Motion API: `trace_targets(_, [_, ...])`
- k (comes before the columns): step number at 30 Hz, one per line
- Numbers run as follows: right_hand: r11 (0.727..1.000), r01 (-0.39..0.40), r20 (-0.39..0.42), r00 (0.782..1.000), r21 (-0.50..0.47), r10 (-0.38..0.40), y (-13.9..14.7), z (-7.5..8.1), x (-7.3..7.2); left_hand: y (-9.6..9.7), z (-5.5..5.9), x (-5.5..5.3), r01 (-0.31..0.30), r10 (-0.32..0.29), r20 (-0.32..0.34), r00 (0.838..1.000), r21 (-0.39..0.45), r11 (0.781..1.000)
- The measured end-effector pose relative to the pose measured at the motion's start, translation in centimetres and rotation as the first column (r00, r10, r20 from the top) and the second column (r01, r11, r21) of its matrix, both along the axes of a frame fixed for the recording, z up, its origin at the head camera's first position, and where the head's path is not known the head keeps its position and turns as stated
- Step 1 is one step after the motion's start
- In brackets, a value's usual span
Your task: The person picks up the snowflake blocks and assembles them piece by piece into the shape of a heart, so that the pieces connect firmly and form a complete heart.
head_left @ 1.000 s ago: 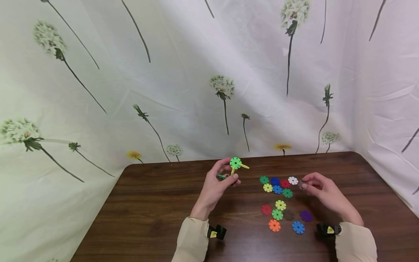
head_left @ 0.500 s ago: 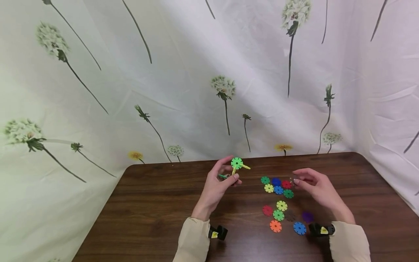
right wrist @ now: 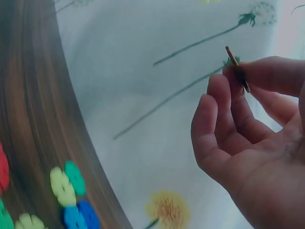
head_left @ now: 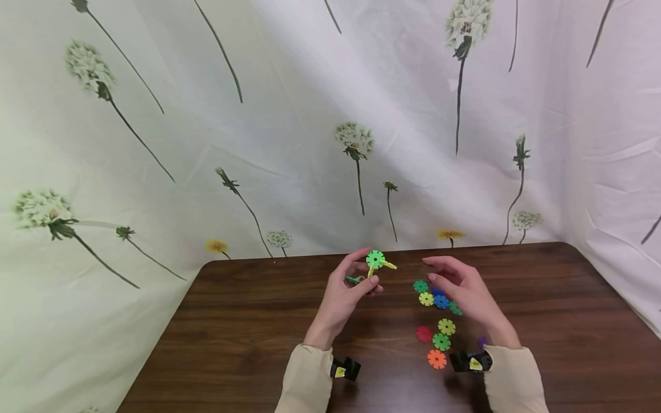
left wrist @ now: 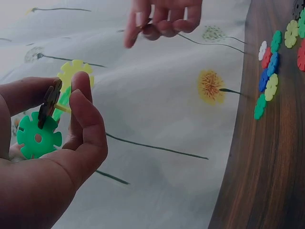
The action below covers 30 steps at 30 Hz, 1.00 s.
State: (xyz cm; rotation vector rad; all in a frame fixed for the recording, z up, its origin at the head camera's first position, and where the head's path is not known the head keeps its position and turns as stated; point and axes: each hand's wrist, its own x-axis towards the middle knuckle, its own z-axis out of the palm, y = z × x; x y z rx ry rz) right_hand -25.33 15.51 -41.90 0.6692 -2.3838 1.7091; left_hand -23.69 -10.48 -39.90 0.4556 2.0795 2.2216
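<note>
Here the left hand [head_left: 341, 294] pinches joined discs [head_left: 372, 256], one jutting rightward, the right hand [head_left: 467, 291] a dark disc [right wrist: 232, 57].

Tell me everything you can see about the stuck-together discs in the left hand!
The joined discs look like plastic. A bright green disc has notches round its edge and a hole in its middle. Yellow discs stick out from it at different angles. A darker green disc and a dark disc join in too. The left hand holds them up above the table.
</note>
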Motion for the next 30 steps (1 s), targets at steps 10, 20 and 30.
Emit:
trace_targets(10, [0.99, 0.059, 0.178, 0.983, -0.129, -0.036, -2.6, 0.7, 0.9, 0.3, -0.1, 0.0, 0.0, 0.0, -0.001, 1.0, 0.006, 1.0])
trace_targets(20, [0.976, 0.097, 0.172, 0.983, -0.195, -0.064, -3.8, 1.1, 1.0, 0.3, -0.1, 0.0, 0.005, -0.005, -0.003, 1.0, 0.006, 1.0])
trace_targets(30, [0.965, 0.102, 0.164, 0.985, -0.243, -0.063, -4.3, 1.0, 1.0, 0.5, -0.1, -0.1, 0.005, -0.005, -0.001, 1.0, 0.007, 1.0])
